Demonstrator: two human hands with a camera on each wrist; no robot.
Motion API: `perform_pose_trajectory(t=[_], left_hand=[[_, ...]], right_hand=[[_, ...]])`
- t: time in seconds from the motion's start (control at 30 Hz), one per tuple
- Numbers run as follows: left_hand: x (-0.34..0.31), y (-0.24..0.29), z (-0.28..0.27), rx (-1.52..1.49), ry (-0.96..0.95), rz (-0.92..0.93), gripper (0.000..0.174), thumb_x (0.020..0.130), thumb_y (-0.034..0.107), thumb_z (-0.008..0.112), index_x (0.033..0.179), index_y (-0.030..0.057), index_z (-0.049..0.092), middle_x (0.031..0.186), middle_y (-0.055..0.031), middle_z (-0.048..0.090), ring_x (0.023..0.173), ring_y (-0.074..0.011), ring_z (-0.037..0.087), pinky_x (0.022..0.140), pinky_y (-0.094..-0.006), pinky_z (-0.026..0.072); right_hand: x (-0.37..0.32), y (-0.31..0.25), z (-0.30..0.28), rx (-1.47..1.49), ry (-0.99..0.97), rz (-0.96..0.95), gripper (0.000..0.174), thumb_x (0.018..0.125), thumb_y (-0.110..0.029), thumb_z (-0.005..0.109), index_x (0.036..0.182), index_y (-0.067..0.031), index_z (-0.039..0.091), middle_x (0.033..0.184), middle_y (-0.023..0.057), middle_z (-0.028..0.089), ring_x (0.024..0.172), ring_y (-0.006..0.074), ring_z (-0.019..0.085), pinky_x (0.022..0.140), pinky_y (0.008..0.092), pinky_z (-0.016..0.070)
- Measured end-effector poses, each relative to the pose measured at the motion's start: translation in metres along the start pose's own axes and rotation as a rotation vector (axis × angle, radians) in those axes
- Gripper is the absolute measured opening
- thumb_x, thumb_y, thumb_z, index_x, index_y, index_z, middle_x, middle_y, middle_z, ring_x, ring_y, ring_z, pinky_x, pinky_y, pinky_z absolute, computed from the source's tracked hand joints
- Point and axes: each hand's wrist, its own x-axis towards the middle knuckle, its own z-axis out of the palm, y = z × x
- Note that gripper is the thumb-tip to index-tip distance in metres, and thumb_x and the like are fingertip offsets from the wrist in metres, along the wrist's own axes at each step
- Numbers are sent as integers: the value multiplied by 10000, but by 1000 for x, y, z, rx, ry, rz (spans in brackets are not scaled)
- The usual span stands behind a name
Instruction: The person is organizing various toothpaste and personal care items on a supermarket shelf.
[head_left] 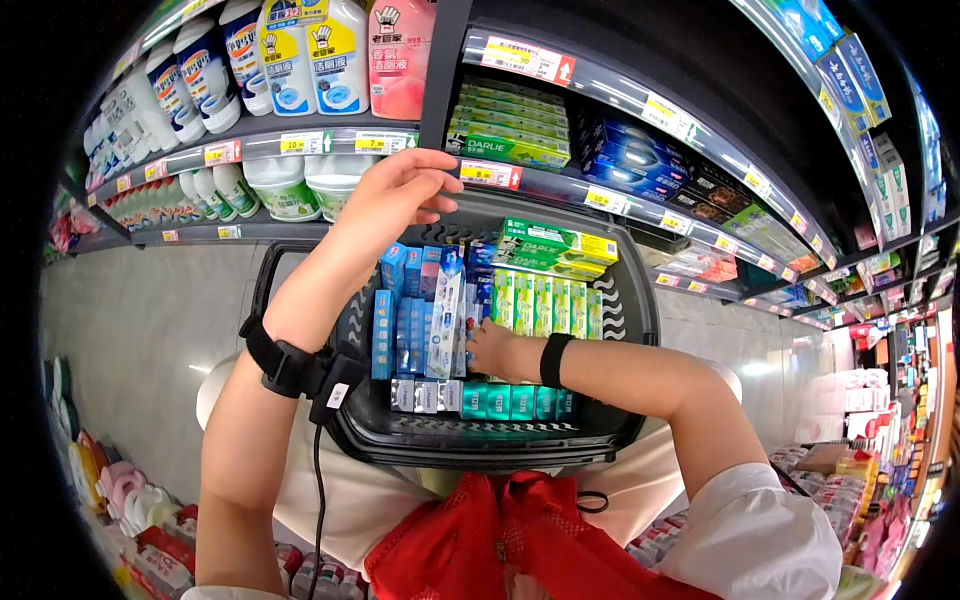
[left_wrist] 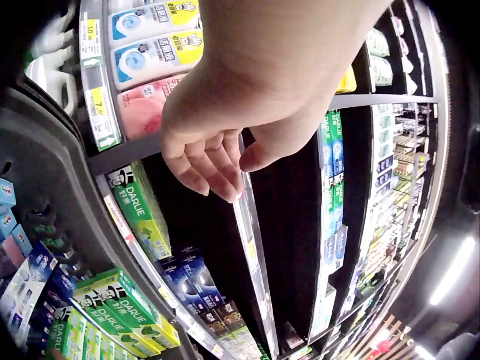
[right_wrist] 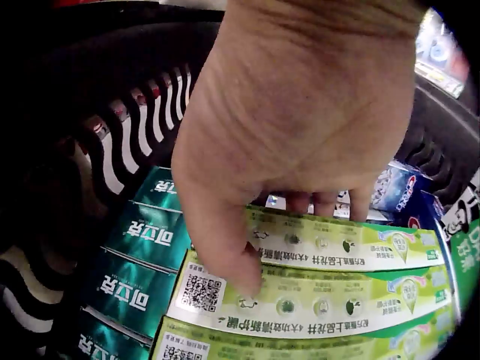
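A black shopping basket (head_left: 641, 300) in front of me is packed with toothpaste boxes. Inside it, my right hand (head_left: 488, 345) pinches a light green toothpaste box (right_wrist: 337, 247), thumb on the near side and fingers over the far edge; the same hand (right_wrist: 285, 240) fills the right wrist view. Teal boxes (right_wrist: 142, 255) lie just beside it, and blue boxes (head_left: 410, 320) fill the basket's left part. My left hand (head_left: 395, 190) is raised at the shelf's front edge, fingers loosely curled and holding nothing (left_wrist: 214, 161). Green Darlie boxes (head_left: 555, 245) lie on top at the basket's far side.
Shelves rise ahead: detergent bottles (head_left: 290, 50) upper left, green Darlie cartons (left_wrist: 142, 210) and dark blue toothpaste boxes (head_left: 630, 155) to the right, with price tags (head_left: 305, 142) along the edges. Grey aisle floor (head_left: 150, 320) lies to the left.
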Motion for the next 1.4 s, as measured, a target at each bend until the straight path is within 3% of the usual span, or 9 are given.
perform_pose_trajectory(t=[0.4, 0.53, 0.8, 1.0, 1.17, 1.23, 1.27, 1.3, 1.4], left_hand=[[5, -2, 4, -2, -1, 30, 267, 881, 194, 464, 1100, 49, 512, 961, -33, 573, 844, -107, 542, 766, -253, 425], [17, -11, 10, -22, 17, 39, 264, 879, 187, 468, 1100, 50, 513, 962, -35, 574, 847, -108, 545, 763, -252, 428], [15, -13, 26, -25, -39, 8, 259, 877, 193, 471, 1092, 58, 516, 959, -28, 572, 845, -110, 547, 753, -244, 427], [12, -15, 14, -49, 14, -7, 253, 861, 164, 472, 1084, 55, 521, 963, -44, 597, 827, -109, 565, 738, -245, 431], [18, -23, 12, 29, 38, -3, 276, 877, 206, 463, 1108, 66, 518, 1044, -50, 564, 982, -144, 516, 842, -292, 388], [23, -33, 16, 118, 94, -23, 310, 882, 230, 446, 1141, 68, 497, 1085, -60, 548, 1022, -163, 495, 869, -306, 370], [25, -37, 18, 205, 150, -37, 344, 888, 255, 430, 1174, 70, 475, 1125, -71, 531, 1061, -182, 474, 895, -320, 352], [24, -38, 21, 213, 147, -44, 344, 888, 255, 430, 1174, 70, 475, 1125, -71, 531, 1061, -182, 474, 895, -320, 352], [28, -50, 27, -29, -4, -229, 530, 911, 438, 348, 1265, 43, 364, 1151, -112, 521, 1006, -227, 507, 856, -284, 387]], right_hand=[[-5, -7, -10, -34, 18, 2, 247, 835, -212, 533, 1072, -194, 600, 1109, 29, 505, 1031, 227, 468, 820, 361, 347], [20, -22, 6, 100, 125, 235, 165, 800, -184, 560, 920, -167, 673, 1083, 37, 531, 1024, 247, 464, 838, 422, 350], [-5, -14, 3, 2, 214, 121, 138, 746, -179, 597, 861, -168, 673, 982, -3, 557, 977, 209, 488, 867, 359, 330], [-43, -5, -35, 372, 425, 120, 185, 613, -87, 614, 788, -140, 636, 828, 11, 574, 889, 204, 524, 861, 365, 346], [-119, 40, -73, 935, 1153, 8, 272, 539, 77, 531, 778, -50, 564, 805, 78, 589, 830, 262, 557, 755, 349, 433], [-144, 51, -69, 1342, 1333, -41, 200, 638, 70, 597, 786, -51, 537, 859, 66, 563, 912, 214, 549, 790, 340, 445], [-154, 57, -65, 1400, 1442, -72, 86, 750, -82, 597, 787, -65, 521, 852, 76, 541, 921, 243, 541, 809, 368, 445], [-163, 58, -62, 1593, 1588, -150, 105, 735, 39, 526, 771, -60, 521, 868, 76, 553, 927, 238, 546, 824, 357, 446], [-181, 62, -56, 1862, 1843, -278, 73, 846, -60, 442, 785, -81, 476, 900, 90, 512, 1003, 260, 509, 852, 394, 447]])
